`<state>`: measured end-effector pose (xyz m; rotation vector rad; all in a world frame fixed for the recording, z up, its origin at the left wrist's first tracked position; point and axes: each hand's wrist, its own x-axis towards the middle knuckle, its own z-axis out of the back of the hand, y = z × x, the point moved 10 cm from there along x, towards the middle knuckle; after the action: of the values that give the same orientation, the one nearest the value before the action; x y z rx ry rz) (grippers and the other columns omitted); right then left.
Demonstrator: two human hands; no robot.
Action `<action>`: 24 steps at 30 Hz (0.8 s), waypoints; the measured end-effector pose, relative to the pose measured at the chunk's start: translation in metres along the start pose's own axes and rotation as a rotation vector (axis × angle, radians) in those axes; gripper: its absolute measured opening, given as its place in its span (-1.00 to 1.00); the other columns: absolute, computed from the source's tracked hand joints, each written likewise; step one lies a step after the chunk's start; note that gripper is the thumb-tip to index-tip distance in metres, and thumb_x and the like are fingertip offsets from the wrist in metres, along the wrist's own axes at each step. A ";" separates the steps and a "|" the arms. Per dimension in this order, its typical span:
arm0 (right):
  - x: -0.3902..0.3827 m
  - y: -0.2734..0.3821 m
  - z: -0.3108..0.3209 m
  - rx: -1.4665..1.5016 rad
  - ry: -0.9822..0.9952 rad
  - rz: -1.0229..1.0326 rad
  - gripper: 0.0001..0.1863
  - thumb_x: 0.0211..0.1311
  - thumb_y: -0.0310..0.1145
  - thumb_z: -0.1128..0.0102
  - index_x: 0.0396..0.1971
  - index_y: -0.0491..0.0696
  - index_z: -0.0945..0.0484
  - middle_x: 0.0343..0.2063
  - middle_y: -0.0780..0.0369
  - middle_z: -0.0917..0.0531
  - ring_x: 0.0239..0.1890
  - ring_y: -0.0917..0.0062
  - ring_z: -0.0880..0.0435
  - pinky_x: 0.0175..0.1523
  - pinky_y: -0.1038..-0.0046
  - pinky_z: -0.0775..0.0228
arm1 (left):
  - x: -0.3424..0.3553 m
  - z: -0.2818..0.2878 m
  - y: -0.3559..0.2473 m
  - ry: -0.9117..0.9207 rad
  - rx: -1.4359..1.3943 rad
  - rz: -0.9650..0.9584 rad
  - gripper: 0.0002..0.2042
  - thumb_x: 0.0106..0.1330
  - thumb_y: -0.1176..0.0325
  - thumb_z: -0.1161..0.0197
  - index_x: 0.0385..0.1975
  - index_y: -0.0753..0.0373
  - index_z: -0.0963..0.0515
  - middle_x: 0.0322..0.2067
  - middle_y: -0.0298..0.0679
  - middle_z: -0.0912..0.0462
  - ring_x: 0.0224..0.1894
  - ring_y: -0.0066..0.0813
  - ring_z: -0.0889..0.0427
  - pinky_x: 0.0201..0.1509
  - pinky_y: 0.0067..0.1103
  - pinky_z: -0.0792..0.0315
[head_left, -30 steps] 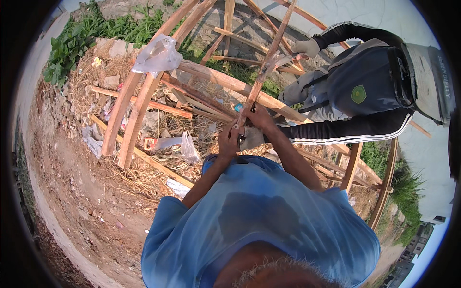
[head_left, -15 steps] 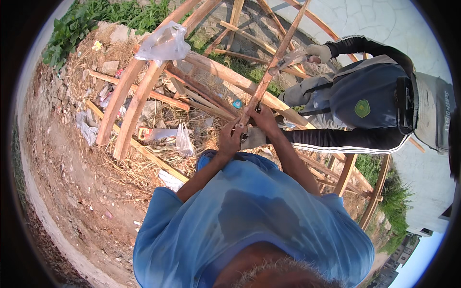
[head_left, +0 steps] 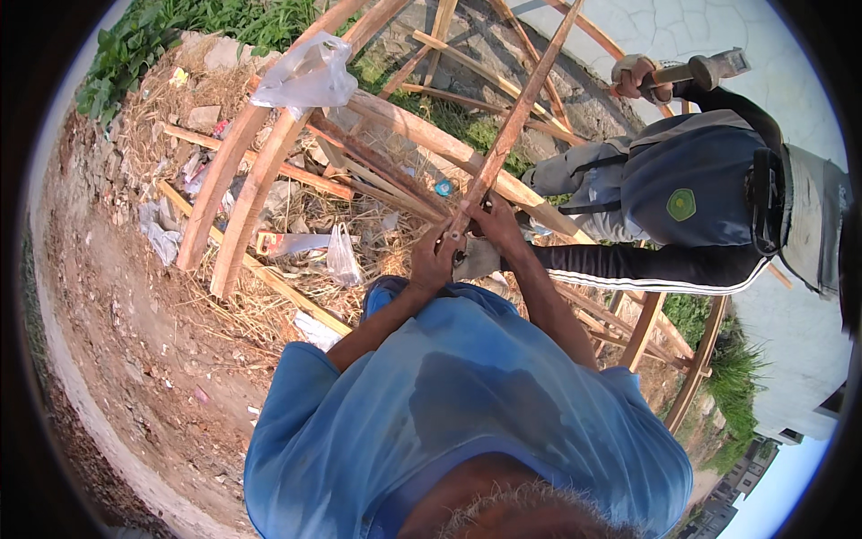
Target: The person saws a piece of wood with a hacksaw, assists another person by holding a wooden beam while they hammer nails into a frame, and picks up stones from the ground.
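Scrappy ground [head_left: 135, 359] littered with straw and rubbish, with a pale wall [head_left: 669, 36] to the right of the plank [head_left: 503, 148]. That plank slants up and away across the long beam [head_left: 422, 136]; can't tell if they touch. Left hand [head_left: 431, 260] is curled round its near end, right hand [head_left: 499, 226] closed on it a bit farther up, though the undersides of both grips are hidden.

What bugs me is the co-worker [head_left: 691, 171] right of the plank: one gloved hand [head_left: 478, 258] sits right by its near end, and the other [head_left: 633, 79] has a hammer-like tool [head_left: 714, 68] raised off to the right of its far end. If that comes down crooked, it could glance off toward somebody's arm. A hard knock could also twist the plank or jar it loose, since both bare hands are bunched at one end with a long stretch sticking out. Splinters seem likely too, and no gloves on those two.

Clutter: curved beams [head_left: 220, 189] left of the plank could snag it if it swings that way, and a plastic bag [head_left: 308, 74] is draped over them. Another bag [head_left: 343, 259] lies left of the plank's near end, a possible slip underfoot.
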<state>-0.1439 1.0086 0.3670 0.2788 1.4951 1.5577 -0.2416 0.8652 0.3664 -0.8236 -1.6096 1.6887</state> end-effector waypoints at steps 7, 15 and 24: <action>-0.001 0.007 -0.003 0.022 0.030 0.016 -0.42 0.23 -0.08 -0.32 -0.06 -0.32 -0.43 -0.24 0.02 -0.65 -0.22 0.44 -0.71 -0.14 0.39 -0.59 | 0.002 -0.002 0.007 0.008 -0.037 0.045 -0.59 0.40 0.17 -0.14 0.05 0.40 -0.53 -0.25 0.05 -0.67 -0.21 -0.18 -0.68 -0.12 -0.40 -0.52; -0.005 0.026 -0.011 -0.036 0.038 0.044 -0.44 0.20 -0.13 -0.35 -0.04 -0.30 -0.44 -0.26 0.06 -0.67 -0.28 0.44 -0.73 -0.20 0.41 -0.60 | 0.003 0.005 0.014 0.020 -0.078 0.037 -0.58 0.41 0.17 -0.12 0.10 0.38 -0.50 -0.23 0.04 -0.66 -0.21 -0.19 -0.68 -0.11 -0.40 -0.51; -0.013 0.027 0.007 -0.052 -0.012 0.057 -0.44 0.20 -0.09 -0.36 -0.08 -0.27 -0.44 -0.41 0.15 -0.63 -0.45 0.53 -0.63 -0.37 0.45 -0.52 | -0.001 -0.012 0.011 0.102 -0.046 -0.001 -0.56 0.47 0.14 -0.01 0.14 0.38 -0.45 -0.13 -0.03 -0.61 -0.14 -0.30 -0.59 -0.02 -0.43 -0.46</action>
<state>-0.1445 1.0085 0.3974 0.3021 1.4464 1.6355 -0.2315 0.8714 0.3545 -0.9170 -1.5837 1.5884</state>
